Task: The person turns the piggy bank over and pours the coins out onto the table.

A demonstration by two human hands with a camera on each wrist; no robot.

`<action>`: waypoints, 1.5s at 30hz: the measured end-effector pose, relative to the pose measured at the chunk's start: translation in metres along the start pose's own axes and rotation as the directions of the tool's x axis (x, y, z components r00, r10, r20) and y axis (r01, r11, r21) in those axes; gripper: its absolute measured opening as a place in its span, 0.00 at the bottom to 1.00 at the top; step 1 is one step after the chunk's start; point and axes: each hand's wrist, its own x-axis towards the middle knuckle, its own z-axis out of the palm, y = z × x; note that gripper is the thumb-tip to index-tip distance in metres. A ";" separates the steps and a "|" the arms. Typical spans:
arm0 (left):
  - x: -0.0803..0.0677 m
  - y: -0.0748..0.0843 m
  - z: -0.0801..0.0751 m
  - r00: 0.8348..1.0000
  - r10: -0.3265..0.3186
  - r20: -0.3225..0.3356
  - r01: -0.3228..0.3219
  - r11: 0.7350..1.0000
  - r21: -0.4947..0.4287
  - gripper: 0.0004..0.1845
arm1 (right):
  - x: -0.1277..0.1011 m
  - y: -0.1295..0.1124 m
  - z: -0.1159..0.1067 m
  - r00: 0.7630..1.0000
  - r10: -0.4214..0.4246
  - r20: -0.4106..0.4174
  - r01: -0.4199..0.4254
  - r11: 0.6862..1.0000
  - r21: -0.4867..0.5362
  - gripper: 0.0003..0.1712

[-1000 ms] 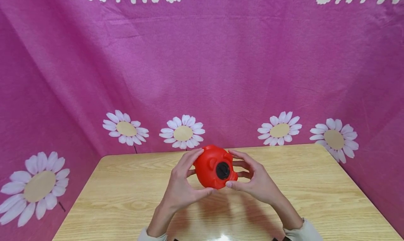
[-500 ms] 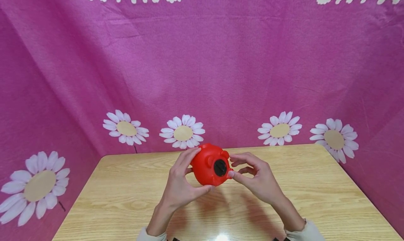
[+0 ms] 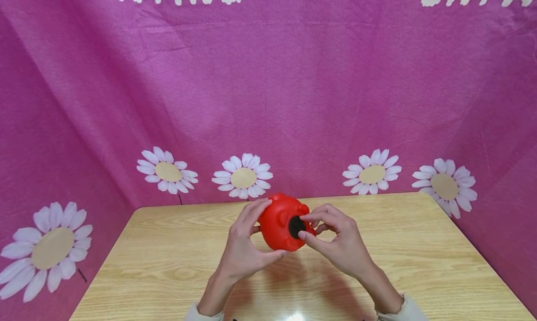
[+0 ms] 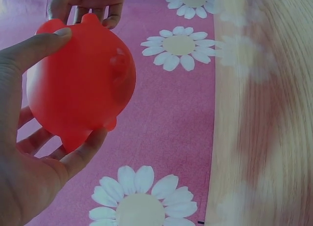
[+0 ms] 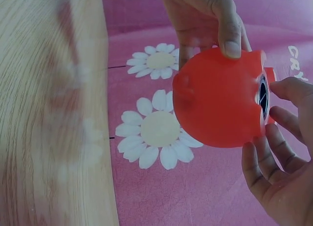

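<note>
Together we hold the red piggy bank (image 3: pixel 280 223) above the wooden table (image 3: pixel 168 265), belly turned toward us so its black plug (image 3: pixel 296 226) faces up; our left hand (image 3: pixel 245 246) cups the body steady while our right hand (image 3: pixel 335 239) pinches the plug

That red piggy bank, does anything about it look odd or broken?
Nothing looks broken. The red piggy bank is held above the table, underside toward the person; the left hand grips it, and the right hand fingers its black plug.
</note>
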 end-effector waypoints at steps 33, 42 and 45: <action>-0.002 0.000 0.005 0.999 0.044 0.001 -0.044 0.999 0.020 0.50 | -0.004 -0.003 0.005 0.999 0.024 -0.041 -0.026 0.997 -0.072 0.13; -0.002 0.001 0.006 0.998 0.056 0.011 -0.056 0.998 0.032 0.51 | -0.003 -0.004 0.003 0.999 0.005 -0.041 -0.009 0.995 -0.098 0.14; -0.002 0.001 0.006 0.998 0.057 0.014 -0.058 0.998 0.040 0.51 | -0.003 -0.004 0.003 0.999 0.009 -0.039 -0.013 0.994 -0.105 0.15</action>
